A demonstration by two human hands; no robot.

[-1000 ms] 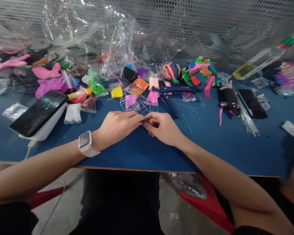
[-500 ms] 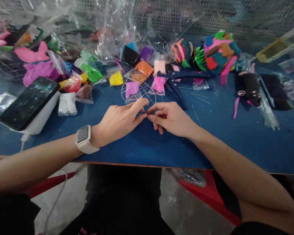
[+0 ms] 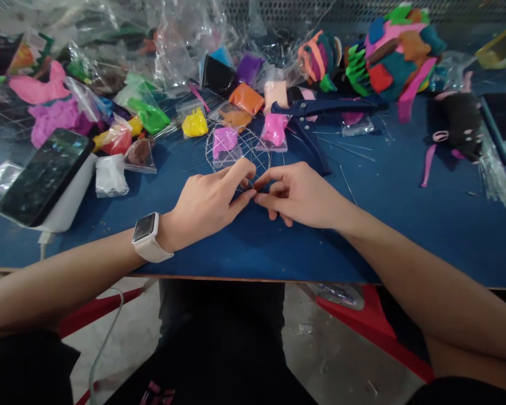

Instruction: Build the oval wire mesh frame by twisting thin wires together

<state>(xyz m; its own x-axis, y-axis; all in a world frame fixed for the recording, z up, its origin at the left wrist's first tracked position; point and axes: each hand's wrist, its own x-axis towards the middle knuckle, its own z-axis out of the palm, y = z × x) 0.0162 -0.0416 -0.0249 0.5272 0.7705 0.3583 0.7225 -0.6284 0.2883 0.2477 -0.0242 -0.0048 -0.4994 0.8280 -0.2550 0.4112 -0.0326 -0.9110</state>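
A round wire frame (image 3: 249, 147) with a criss-cross mesh is held up over the table. My left hand (image 3: 213, 203), below a white-strapped watch (image 3: 147, 232), pinches its near edge between thumb and bent index finger. Right beside it, my right hand (image 3: 301, 196) has thumb and index fingertips closed at the same spot on the wire rim. The fingertips of both hands nearly touch. Behind the mesh, a bag of light purple clay (image 3: 225, 142) shows through. The exact wire end between the fingers is too small to make out.
Dark blue pliers (image 3: 306, 135) lie beyond my right hand, near loose wires (image 3: 348, 147). Small bags of clay, such as yellow (image 3: 194, 122) and orange (image 3: 247, 99), line the back. A phone (image 3: 44, 174) rests on a white block at left. A multicoloured clay ball (image 3: 398, 53) sits back right.
The camera view has tilted down and shifted slightly, so the table items appear higher. Both hands keep their pinch at the wire frame's near edge, with only small finger movement.
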